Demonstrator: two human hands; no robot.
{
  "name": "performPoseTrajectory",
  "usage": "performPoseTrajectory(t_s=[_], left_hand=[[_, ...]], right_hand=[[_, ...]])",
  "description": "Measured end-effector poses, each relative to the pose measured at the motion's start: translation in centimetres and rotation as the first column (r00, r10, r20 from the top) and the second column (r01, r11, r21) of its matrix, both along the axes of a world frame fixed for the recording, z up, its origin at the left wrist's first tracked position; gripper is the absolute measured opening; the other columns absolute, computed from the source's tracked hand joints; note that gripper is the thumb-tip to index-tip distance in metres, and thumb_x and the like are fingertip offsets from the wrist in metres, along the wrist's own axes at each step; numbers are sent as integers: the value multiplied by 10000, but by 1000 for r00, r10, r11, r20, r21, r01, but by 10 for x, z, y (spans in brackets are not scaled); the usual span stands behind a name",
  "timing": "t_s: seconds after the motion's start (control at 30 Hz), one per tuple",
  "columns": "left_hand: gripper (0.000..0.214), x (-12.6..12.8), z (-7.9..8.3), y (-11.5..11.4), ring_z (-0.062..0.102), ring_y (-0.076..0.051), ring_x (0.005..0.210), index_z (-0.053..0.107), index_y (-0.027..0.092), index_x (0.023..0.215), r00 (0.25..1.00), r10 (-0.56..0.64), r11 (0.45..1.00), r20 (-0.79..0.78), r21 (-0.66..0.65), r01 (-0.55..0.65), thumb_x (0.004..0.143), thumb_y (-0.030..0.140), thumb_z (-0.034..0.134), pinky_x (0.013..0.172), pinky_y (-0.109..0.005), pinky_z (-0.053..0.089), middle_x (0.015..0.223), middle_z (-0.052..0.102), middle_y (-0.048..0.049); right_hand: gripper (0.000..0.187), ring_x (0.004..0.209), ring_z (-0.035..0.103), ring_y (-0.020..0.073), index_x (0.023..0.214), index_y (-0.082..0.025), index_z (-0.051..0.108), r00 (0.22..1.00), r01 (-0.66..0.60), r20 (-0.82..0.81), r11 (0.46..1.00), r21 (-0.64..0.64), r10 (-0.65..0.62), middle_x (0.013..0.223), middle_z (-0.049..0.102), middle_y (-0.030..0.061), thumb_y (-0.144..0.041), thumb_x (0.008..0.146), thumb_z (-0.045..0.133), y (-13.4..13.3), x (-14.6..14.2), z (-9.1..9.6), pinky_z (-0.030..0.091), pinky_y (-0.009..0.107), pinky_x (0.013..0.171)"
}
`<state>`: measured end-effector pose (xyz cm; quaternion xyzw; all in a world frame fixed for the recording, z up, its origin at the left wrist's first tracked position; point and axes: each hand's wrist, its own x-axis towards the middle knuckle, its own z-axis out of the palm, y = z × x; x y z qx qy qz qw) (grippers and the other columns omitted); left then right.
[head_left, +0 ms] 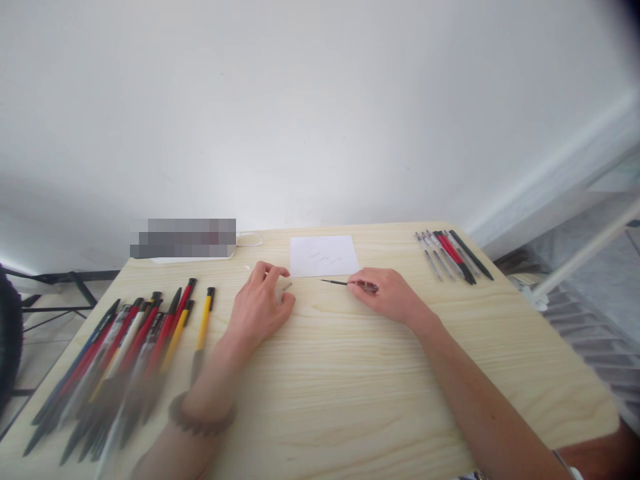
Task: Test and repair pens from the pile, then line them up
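My left hand [263, 300] is curled above the table just left of the paper, thumb and forefinger apart. A short pale tube-like piece [287, 287] pokes out of its curled fingers; the rest of that piece is hidden by the hand. My right hand [383, 290] pinches a thin dark pen refill [334, 283] whose narrow tip points left toward the left hand. Behind the hands a white sheet of paper [325, 255] with faint scribbles lies flat on the wooden table [360, 393].
Left of my left forearm lie many pens [125, 347] with red, yellow, white and black bodies; a yellow pen [203, 320] lies apart. Clear, red and black pens [447, 257] lie in a row at the back right. A blurred-out object [185, 239] sits at the back left, near the wall.
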<state>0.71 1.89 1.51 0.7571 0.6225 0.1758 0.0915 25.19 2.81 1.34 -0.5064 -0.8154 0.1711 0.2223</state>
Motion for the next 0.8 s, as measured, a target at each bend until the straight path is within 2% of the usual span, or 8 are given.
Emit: performPoseTrajectory(t_s=[0.2, 0.37, 0.5, 0.8], left_hand=[[296, -5, -1, 1, 560, -141, 680, 503, 232, 1039, 997, -34, 999, 65, -11, 35, 749, 203, 454, 633, -308, 471, 1074, 489, -35], [297, -7, -5, 2, 570, -137, 708, 516, 232, 1045, 994, -46, 999, 103, 27, 43, 757, 198, 452, 674, -304, 479, 1098, 486, -40], [245, -7, -6, 2, 576, -158, 757, 563, 228, 997, 998, -36, 999, 60, 41, 33, 778, 244, 455, 640, -291, 476, 1106, 490, -47], [221, -6, -5, 3, 563, -152, 719, 603, 209, 934, 999, -33, 998, 28, 52, 32, 790, 266, 446, 609, -285, 460, 1080, 511, -49]], right_hand=[[165, 628, 547, 115, 803, -208, 648, 1000, -6, 5, 1000, 1, 6, 756, 667, 2, -239, 821, 487, 0, 0, 0, 398, 226, 605], [166, 616, 545, 114, 800, -207, 650, 1000, -8, 3, 1000, 14, 8, 750, 668, 5, -238, 821, 488, 1, 1, -1, 397, 228, 603], [170, 626, 551, 117, 804, -211, 651, 1000, -13, 3, 1000, 12, 13, 755, 669, 5, -244, 821, 485, 1, 1, -1, 400, 229, 606], [168, 622, 551, 115, 800, -211, 652, 1000, -6, 2, 1000, 9, 6, 756, 670, 5, -244, 817, 488, 1, 0, -1, 402, 226, 596]])
